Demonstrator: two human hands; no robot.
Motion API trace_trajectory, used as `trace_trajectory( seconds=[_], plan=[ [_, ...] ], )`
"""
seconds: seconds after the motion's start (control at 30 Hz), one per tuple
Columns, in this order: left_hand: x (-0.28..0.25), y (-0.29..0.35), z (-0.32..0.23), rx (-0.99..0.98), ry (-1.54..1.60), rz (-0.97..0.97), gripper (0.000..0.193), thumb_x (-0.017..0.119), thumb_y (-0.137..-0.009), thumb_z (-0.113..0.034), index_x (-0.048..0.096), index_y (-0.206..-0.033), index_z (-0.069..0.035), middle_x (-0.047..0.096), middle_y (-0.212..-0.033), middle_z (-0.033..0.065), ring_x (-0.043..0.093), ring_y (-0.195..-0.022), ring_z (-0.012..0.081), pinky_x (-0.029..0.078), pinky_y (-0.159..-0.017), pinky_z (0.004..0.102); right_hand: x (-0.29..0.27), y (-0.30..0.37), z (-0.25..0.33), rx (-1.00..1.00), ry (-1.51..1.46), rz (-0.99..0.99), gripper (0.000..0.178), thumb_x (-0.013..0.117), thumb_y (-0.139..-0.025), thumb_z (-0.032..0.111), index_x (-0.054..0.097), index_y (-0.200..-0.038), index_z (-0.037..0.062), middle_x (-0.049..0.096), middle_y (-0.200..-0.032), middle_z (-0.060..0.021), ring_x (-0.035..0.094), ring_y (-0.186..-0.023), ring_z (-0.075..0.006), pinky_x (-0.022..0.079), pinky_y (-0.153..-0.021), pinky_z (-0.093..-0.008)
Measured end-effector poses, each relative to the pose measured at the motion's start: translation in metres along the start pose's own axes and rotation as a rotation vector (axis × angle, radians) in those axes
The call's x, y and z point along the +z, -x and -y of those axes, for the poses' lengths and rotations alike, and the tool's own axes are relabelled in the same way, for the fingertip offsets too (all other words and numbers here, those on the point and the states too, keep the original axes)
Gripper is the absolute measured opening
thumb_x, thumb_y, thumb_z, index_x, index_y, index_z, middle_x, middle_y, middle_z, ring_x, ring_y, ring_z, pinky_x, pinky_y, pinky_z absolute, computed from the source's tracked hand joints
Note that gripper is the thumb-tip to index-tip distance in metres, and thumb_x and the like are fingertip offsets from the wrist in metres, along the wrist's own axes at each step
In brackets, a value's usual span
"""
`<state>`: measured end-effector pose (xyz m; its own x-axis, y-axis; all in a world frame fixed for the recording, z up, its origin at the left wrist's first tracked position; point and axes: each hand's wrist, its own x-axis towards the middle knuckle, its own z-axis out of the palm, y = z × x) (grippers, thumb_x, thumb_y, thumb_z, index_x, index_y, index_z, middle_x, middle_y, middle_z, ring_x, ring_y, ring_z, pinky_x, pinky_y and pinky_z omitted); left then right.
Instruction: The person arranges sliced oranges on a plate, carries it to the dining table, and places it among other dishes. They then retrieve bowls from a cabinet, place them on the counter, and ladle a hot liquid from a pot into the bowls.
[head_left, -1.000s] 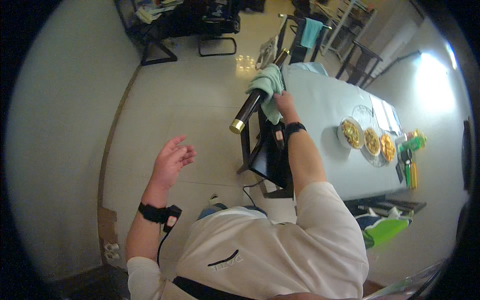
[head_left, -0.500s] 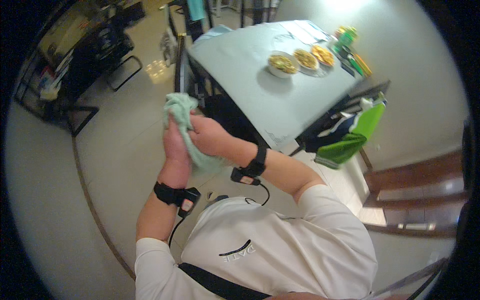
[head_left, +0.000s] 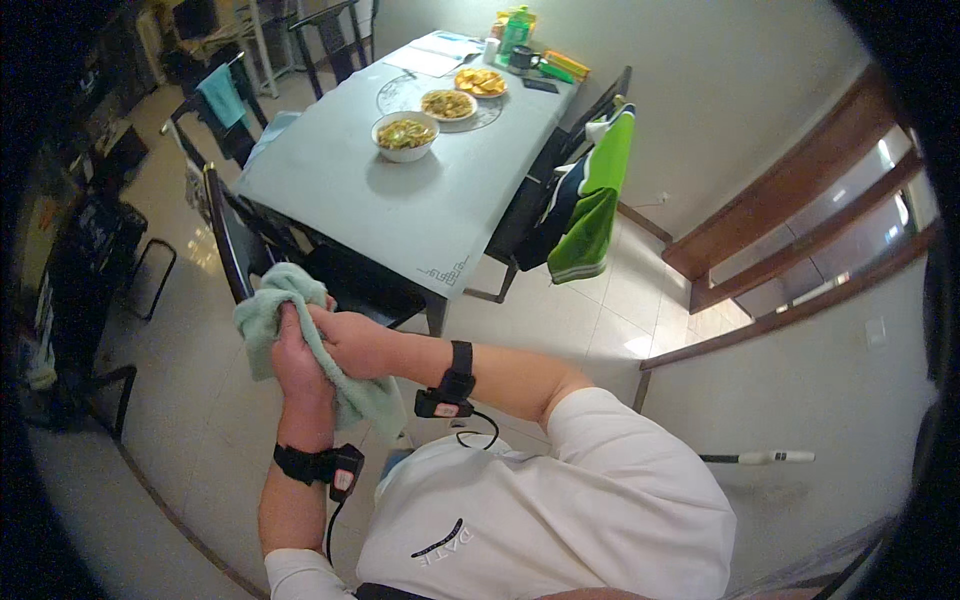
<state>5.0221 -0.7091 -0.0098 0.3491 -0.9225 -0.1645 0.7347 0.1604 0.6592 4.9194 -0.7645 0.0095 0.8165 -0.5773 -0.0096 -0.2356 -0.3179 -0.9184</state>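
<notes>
Two bare hands, L hand (head_left: 300, 365) & R hand (head_left: 350, 342), grip a pale green cloth (head_left: 262, 322) left of ctr in the frame. Both are closed on it, side by side & touching, L fist w/ thumb uppermost, R fist tight against it; most fingertips hidden, so can't tell exactly how they wrap. Cloth is bunched above & left of the fists, w/ a loose end hanging down to lower ctr, approx. over the white shirt's (head_left: 560, 500) top edge. Black strap w/ small box on each wrist, cable running from each box.

Just above the cloth, a dark chair rail (head_left: 228, 235) slants to upper left; can't tell if cloth touches it. Grey-white table (head_left: 420, 220) fills upper ctr: white bowl (head_left: 405, 155) of food nearest, then a plate (head_left: 450, 119) of food, then another plate (head_left: 484, 95) w/ yellow-orange pieces, all in a diagonal row. Papers (head_left: 430, 57) at table's far end, green bottle (head_left: 515, 35), dark mug (head_left: 522, 62) & flat black item (head_left: 541, 86) nr its upper R edge.

Upper left: chair w/ turquoise cloth (head_left: 222, 95) over its back. Right of table: bright green garment (head_left: 590, 230) on a dark chair. Far R: brown wood frame (head_left: 800, 190), slanting; lower R: white-handled stick (head_left: 775, 458)
</notes>
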Motion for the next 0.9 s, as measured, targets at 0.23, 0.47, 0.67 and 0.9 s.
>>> trace_trajectory(
  seconds=[0.23,0.47,0.67,0.9],
  plan=[
    [0.046,-0.034,0.000,-0.319,-0.064,0.258,0.037,0.046,-0.098,-0.035,0.056,-0.116,-0.005,0.062,-0.103,0.0077,0.061,-0.093,0.0202,0.051,-0.082,0.0360,-0.083,0.064,0.016,-0.106,0.239,-0.154,0.024,0.059,-0.082,0.023,0.058,-0.097,0.0042,0.059,-0.090,-0.0180,0.058,-0.084,-0.0355,0.047,-0.076,-0.0411],
    [0.186,-0.025,0.094,0.047,-1.498,1.081,0.028,0.047,-0.095,-0.027,0.058,-0.104,-0.003,0.066,-0.088,0.0099,0.064,-0.080,0.0304,0.050,-0.071,0.0419,-0.199,0.217,-0.001,-0.125,0.353,-0.691,0.028,0.065,-0.079,0.016,0.060,-0.105,0.0043,0.057,-0.091,-0.0101,0.057,-0.086,-0.0270,0.046,-0.077,-0.0376],
    [0.348,0.002,0.267,0.365,-0.889,1.256,0.031,0.057,-0.088,-0.019,0.057,-0.116,-0.006,0.059,-0.115,0.0134,0.058,-0.103,0.0267,0.044,-0.092,0.0381,-0.318,0.383,-0.062,-0.075,-0.353,-0.795,0.052,0.065,-0.087,0.027,0.047,-0.129,0.0023,0.054,-0.122,-0.0056,0.052,-0.109,-0.0162,0.043,-0.093,-0.0347],
    [0.539,0.046,0.460,-0.215,-0.432,0.927,0.028,0.054,-0.092,-0.021,0.056,-0.113,-0.003,0.062,-0.108,0.0092,0.057,-0.099,0.0176,0.045,-0.088,0.0324,-0.474,0.492,-0.159,-0.227,-1.153,-1.038,0.032,0.041,-0.100,0.025,0.052,-0.125,0.0074,0.060,-0.113,-0.0060,0.059,-0.101,-0.0172,0.048,-0.089,-0.0298]
  ],
)
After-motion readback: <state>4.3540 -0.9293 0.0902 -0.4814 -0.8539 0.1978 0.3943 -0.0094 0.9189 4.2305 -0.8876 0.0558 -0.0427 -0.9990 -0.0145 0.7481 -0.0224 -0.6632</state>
